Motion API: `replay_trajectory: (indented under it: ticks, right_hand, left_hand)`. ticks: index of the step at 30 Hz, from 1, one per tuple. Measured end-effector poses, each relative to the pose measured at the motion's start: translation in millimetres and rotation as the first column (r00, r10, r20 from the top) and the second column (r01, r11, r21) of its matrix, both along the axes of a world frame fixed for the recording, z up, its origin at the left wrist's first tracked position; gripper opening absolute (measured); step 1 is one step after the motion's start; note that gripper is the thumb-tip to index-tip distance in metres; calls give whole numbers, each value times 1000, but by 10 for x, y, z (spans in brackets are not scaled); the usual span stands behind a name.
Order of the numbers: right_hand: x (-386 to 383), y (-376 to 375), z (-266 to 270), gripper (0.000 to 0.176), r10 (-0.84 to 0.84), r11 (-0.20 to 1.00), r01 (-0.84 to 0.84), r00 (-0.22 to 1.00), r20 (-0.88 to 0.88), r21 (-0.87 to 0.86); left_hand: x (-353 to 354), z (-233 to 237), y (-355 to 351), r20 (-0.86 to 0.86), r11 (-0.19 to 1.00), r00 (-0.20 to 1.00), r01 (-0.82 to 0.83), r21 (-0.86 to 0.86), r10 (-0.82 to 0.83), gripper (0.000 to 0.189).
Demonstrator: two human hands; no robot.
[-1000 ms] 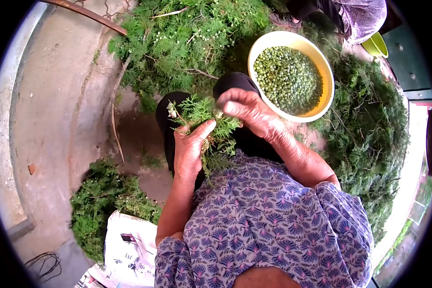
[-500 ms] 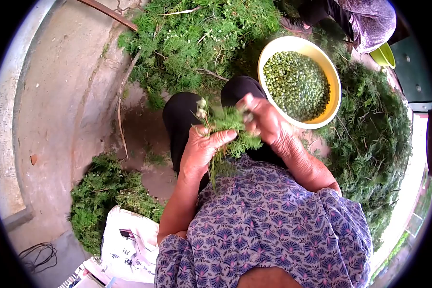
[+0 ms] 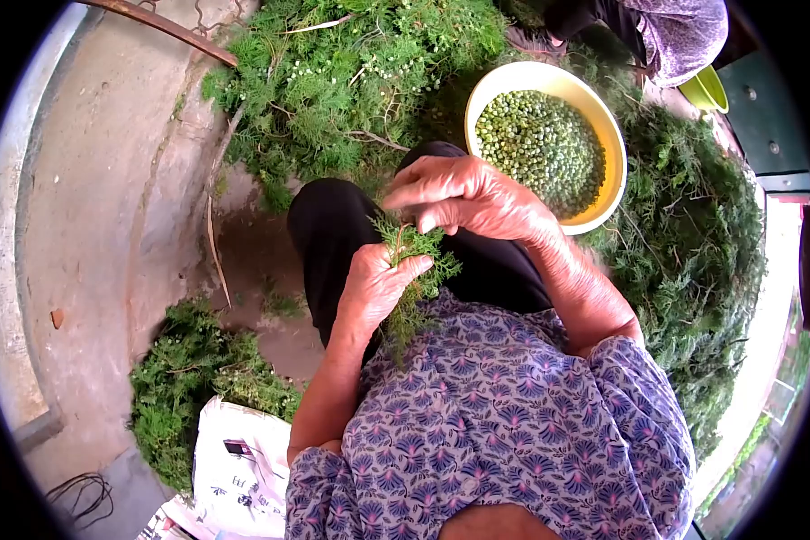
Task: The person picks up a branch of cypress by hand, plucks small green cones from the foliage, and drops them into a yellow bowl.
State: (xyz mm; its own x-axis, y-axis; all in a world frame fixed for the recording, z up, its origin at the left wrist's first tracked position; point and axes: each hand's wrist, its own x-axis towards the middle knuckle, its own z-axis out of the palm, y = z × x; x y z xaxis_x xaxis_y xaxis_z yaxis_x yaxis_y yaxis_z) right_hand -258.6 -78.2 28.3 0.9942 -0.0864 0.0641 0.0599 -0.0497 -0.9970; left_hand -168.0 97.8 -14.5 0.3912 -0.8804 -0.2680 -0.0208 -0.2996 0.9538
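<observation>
Over my lap, my left hand point(image 3: 375, 286) grips a green leafy sprig point(image 3: 425, 256) between thumb and curled fingers. My right hand point(image 3: 477, 200) is at the top of the sprig, its thumb and fingers bent toward each other; whether anything small is between them is hidden. Just beyond my right hand stands a yellow basin point(image 3: 615, 166) holding many small green berries point(image 3: 540, 148).
A large heap of cut branches point(image 3: 333, 90) lies ahead, another point(image 3: 693, 243) on the right and a smaller one point(image 3: 189, 369) at left. A white sack point(image 3: 234, 477) is at lower left. Another person's patterned clothing point(image 3: 688, 36) shows at upper right, beside a green container point(image 3: 706, 90).
My right hand has moved left, away from the basin side, to the top of the sprig. My left hand still grips the sprig, which shows less foliage. The view has shifted slightly.
</observation>
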Motion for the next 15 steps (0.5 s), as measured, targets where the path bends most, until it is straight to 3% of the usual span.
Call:
replay_trajectory:
  ticks: [1, 3, 6, 7, 8, 9, 11, 12, 15]
  right_hand:
    - [-10, 11, 12, 27, 53, 999, -53, 999, -5, -12]
    - [35, 44, -125, 23, 45, 960, 8, 982, 181, -279]
    - [1, 33, -174, 16, 51, 909, 6, 991, 126, -416]
    - [-15, 16, -190, 15, -2, 954, 22, 998, 67, -300]
    - [-39, 13, -215, 14, -50, 983, 49, 999, 1, -175]
    - [-65, 23, -258, 14, -59, 983, 57, 998, -4, -172]
    - [-73, 35, -325, 15, -67, 996, 70, 995, -78, 46]
    - [-74, 67, -278, 11, -109, 988, 125, 980, -164, 86]
    - [-117, 79, -241, 6, -187, 976, 205, 962, -199, 77]
  left_hand:
    - [-4, -8, 9, -2, 1000, 1000, -1, 4, 1, 16]
    - [-8, -5, 3, 100, 999, 994, 50, 21, -52, 21]
    - [-44, 34, -11, 207, 999, 978, 32, 38, -39, 23]
    - [-62, 72, -45, 261, 999, 965, 22, 39, -31, 26]
    - [-106, 134, -60, 268, 997, 963, -7, -81, 28, 29]
    - [-103, 133, -49, 117, 999, 992, -49, 1, 49, 26]
    - [-92, 95, -28, 84, 995, 992, -93, -26, 95, 25]
    - [-88, 100, -13, 50, 996, 994, -93, 14, 93, 25]
    - [-113, 146, -49, -51, 993, 993, -100, 56, 103, 26]
